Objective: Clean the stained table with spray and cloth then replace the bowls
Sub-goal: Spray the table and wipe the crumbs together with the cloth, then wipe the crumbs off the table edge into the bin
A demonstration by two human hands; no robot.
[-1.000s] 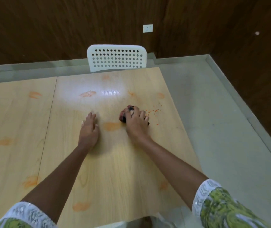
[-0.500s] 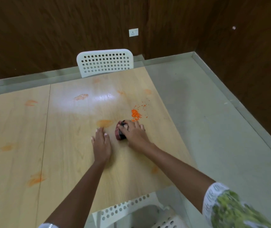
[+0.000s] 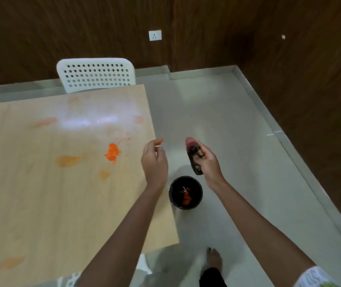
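Table (image 3: 41,193) of pale wood smeared with orange stains (image 3: 68,161) and a bright orange heap (image 3: 112,152), white chair (image 3: 96,74) behind it, left hand (image 3: 155,162) loosely curled and empty at the table's edge, black bin (image 3: 186,192) on grey floor, right hand (image 3: 207,162) clutched a dark cloth (image 3: 193,152) above it, dark wood walls.

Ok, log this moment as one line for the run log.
left hand: open, holds nothing | right hand: grips cloth above black bin | table: orange stains, crumb pile remain
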